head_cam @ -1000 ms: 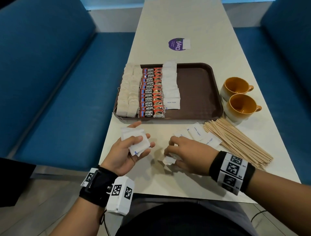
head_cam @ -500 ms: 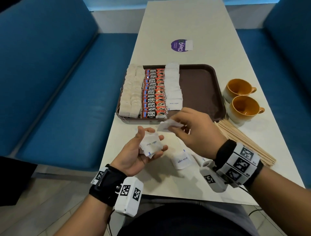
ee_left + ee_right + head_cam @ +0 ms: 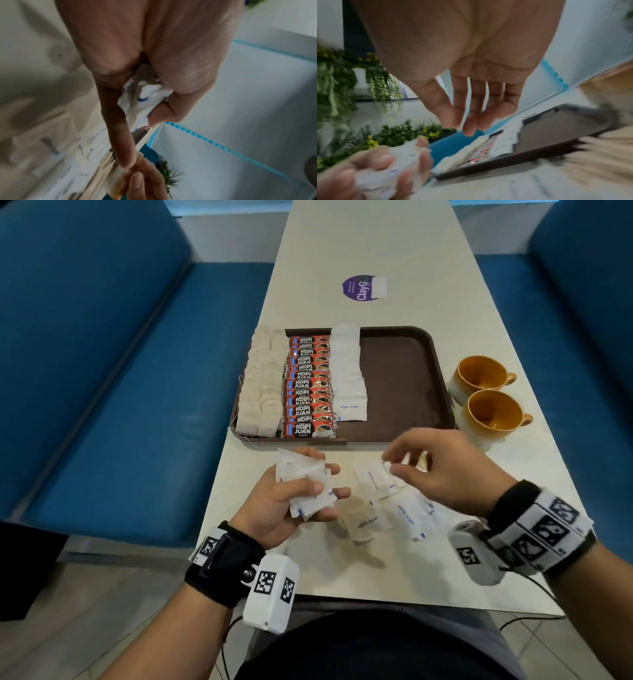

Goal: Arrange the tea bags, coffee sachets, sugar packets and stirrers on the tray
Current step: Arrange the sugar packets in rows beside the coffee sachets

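Brown plastic tray [image 3: 404,378] is about half filled, I'd say: a column of tea bags [image 3: 262,385] down its 9 o'clock edge, the red coffee sachets [image 3: 308,386] right beside them, then a row of sugar packets [image 3: 349,374] — the whole 3 o'clock half is bare. So tea and coffee look done, sugar partway, stirrers not started. The left hand [image 3: 291,501] has thumb and fingers curled round a small wad of sugar packets [image 3: 306,486] at 6 o'clock of the tray. The right hand [image 3: 442,470] hovers next to it, fingers loosely spread and holding nothing, over the loose sugar packets [image 3: 376,501] lying on the table [image 3: 342,573]. The stirrers are mostly hidden behind that hand; only a blurry pale bundle [image 3: 597,152] shows in the right wrist view. Two orange cups [image 3: 486,392] sit just off the tray's 3 o'clock rim — probably not in the way. A purple sticker [image 3: 363,287] is well off at 12 o'clock.
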A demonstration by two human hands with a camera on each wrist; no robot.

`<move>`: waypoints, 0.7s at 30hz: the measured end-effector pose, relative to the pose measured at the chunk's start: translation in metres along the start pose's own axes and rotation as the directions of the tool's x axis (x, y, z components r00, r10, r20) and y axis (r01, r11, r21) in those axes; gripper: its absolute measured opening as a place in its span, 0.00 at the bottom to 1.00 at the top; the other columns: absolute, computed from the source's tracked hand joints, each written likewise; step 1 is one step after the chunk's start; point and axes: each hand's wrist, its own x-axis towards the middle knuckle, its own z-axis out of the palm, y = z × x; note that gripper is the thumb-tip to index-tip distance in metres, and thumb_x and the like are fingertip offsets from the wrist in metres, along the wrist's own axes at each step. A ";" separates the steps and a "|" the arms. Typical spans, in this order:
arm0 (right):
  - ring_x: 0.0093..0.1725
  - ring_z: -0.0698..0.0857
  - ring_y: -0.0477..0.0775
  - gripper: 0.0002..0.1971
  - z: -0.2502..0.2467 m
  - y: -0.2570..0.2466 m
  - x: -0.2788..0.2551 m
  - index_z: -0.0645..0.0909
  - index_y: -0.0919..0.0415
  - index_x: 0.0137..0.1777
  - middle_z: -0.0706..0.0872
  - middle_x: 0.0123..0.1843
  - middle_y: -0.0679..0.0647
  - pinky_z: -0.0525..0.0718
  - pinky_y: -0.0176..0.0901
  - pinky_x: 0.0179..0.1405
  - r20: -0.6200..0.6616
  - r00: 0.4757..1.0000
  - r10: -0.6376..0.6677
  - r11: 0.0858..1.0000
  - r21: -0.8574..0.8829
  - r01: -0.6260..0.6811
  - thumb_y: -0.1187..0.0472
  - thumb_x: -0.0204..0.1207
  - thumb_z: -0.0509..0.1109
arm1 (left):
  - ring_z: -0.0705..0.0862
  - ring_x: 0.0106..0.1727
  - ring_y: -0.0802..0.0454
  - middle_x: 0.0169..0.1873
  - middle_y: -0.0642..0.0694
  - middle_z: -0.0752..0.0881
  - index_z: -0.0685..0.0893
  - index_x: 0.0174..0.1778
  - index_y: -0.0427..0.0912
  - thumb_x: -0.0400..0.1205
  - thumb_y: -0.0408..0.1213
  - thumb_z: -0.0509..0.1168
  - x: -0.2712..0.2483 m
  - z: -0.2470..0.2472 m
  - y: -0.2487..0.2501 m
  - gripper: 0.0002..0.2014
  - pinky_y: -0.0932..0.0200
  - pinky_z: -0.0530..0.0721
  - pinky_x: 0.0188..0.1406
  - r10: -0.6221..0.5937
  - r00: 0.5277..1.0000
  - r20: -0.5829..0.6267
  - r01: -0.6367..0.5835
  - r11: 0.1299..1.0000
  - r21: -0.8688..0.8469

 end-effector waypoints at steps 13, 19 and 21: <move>0.57 0.72 0.42 0.33 0.043 0.026 -0.041 0.77 0.44 0.73 0.71 0.64 0.40 0.73 0.37 0.56 0.103 0.956 0.274 0.920 -0.318 -0.230 0.34 0.71 0.78 | 0.82 0.44 0.58 0.47 0.49 0.82 0.84 0.38 0.58 0.71 0.41 0.82 0.022 0.026 -0.010 0.12 0.58 0.80 0.44 0.093 0.996 -0.001 -0.020 0.227 0.974; 0.56 0.76 0.44 0.28 0.041 0.022 -0.035 0.79 0.44 0.71 0.74 0.61 0.41 0.77 0.38 0.55 0.107 0.968 0.226 0.946 -0.263 -0.191 0.38 0.73 0.78 | 0.82 0.52 0.50 0.53 0.54 0.75 0.84 0.54 0.64 0.71 0.51 0.80 0.027 0.033 -0.024 0.17 0.55 0.77 0.47 0.067 0.998 -0.012 0.020 -0.121 0.992; 0.56 0.76 0.44 0.31 0.040 0.021 -0.033 0.78 0.42 0.72 0.74 0.61 0.41 0.81 0.41 0.57 0.117 0.969 0.217 0.948 -0.262 -0.181 0.35 0.71 0.79 | 0.82 0.53 0.49 0.55 0.54 0.74 0.85 0.58 0.63 0.69 0.56 0.80 0.026 0.032 -0.027 0.22 0.52 0.81 0.51 0.055 0.998 -0.027 0.036 -0.164 0.986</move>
